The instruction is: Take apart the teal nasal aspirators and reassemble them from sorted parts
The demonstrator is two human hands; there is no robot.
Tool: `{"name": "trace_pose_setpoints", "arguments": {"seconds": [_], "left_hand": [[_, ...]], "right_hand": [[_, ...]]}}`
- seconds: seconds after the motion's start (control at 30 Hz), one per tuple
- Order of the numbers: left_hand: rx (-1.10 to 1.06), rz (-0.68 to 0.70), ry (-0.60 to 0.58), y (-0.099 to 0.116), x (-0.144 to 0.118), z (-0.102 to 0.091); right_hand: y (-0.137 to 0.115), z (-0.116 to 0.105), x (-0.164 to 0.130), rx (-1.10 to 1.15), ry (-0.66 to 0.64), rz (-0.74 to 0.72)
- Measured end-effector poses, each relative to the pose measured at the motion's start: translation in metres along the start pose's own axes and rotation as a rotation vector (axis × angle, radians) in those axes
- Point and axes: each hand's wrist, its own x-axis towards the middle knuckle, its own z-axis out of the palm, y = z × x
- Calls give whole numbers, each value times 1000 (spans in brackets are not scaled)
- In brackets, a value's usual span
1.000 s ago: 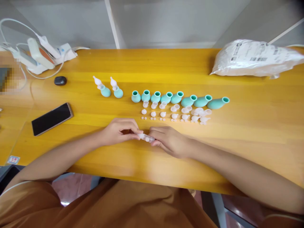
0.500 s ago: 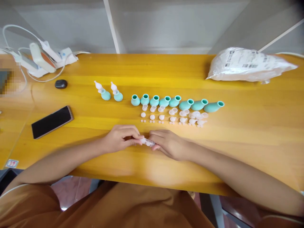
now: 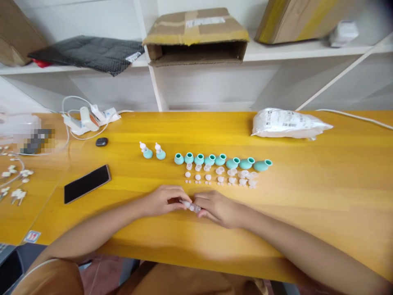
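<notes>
My left hand [image 3: 167, 200] pinches the left end of a small translucent plastic piece [image 3: 193, 207] between thumb and fingers. The fingers of my right hand [image 3: 220, 208] are closed on its right end, so both hands hold it just above the table. Beyond them runs a row of teal rubber bulbs [image 3: 200, 159], their round mouths open. In front of the bulbs lie clear plastic cups [image 3: 220, 170], white nozzle tips [image 3: 220, 179] and tiny discs [image 3: 208, 182]. Farther left, two teal bulbs fitted with white nozzles [image 3: 158, 148] lie on the table.
A black phone [image 3: 87, 183] and a dark oval case [image 3: 101, 141] lie at left, near a white power strip [image 3: 82, 126] with cables. At the back right sits a white plastic parcel [image 3: 284, 124]. A cardboard box [image 3: 196, 30] stands on the shelf above.
The view has tilted upward, bringing the shelf with its boxes into sight and shifting everything lower. Both hands still hold the translucent piece, with little change in grip.
</notes>
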Motion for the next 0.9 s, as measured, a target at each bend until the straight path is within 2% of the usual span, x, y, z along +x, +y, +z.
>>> {"name": "trace_pose_setpoints", "arguments": {"seconds": [0.17,0.27,0.4,0.67,0.9], "left_hand": [[8,-21,1,1,3,-6],[3,-68,42,3,3,-6],[-6,-98,19,5,4,-6],[5,-89,-24,6,5,-5],[40,-61,-15,5,4,-5]], "right_hand": [[4,0,4,98,16,30],[2,-2,6,102,20,64],[-1,-3,8,89,26,76],[-1,-4,8,82,31,74],[-2,-4,8,104,46,59]]}}
